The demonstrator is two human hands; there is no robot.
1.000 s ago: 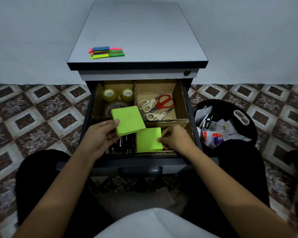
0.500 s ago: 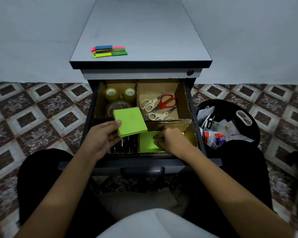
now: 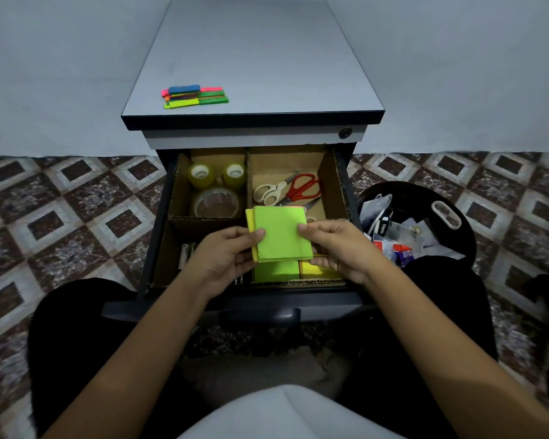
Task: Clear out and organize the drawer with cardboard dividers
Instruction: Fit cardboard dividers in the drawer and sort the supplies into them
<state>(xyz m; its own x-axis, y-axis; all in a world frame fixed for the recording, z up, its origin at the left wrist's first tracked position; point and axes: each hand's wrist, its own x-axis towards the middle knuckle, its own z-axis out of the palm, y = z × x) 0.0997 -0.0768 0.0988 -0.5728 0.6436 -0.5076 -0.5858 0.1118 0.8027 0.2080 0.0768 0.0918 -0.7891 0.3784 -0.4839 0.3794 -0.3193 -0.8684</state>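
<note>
The open drawer (image 3: 159,248) is split into four by cardboard dividers (image 3: 247,172). Both hands hold a stack of green and yellow sticky notes (image 3: 279,232) above the front right compartment. My left hand (image 3: 229,255) grips its left edge, thumb on top. My right hand (image 3: 336,245) pinches the right edge. Below the stack, a green pad (image 3: 276,271) and a yellow pad (image 3: 317,270) lie in the front right compartment. Tape rolls (image 3: 216,185) fill the back left compartment, scissors (image 3: 286,190) the back right. Dark items in the front left compartment are mostly hidden by my left hand.
Coloured sticky flags (image 3: 195,96) lie on the grey cabinet top (image 3: 254,58). A black waste bin (image 3: 425,217) full of discarded papers stands right of the drawer. Patterned floor tiles (image 3: 61,217) spread on both sides. My knees flank the drawer front.
My right hand left the green pad lying in the front right compartment and rose to the stack. My left hand carried the stack rightward, so both hands now hold it.
</note>
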